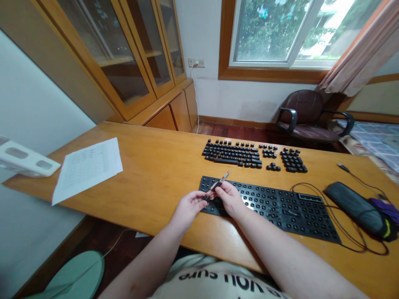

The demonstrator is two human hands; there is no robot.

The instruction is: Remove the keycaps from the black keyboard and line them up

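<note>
My left hand (188, 206) and my right hand (228, 196) meet over the left end of a black keyboard base (280, 205) stripped of its keycaps. Both pinch a thin dark tool with a metal tip (219, 182) that points up and away. The removed black keycaps (232, 152) lie in keyboard order on the desk beyond the base, with smaller groups (292, 160) to the right.
A printed sheet (90, 166) lies at the desk's left. A white object (21, 160) sticks in from the left edge. A black cable (336, 216) loops near a dark pouch (355, 205) at right. An armchair (305, 114) stands behind the wooden desk (156, 174).
</note>
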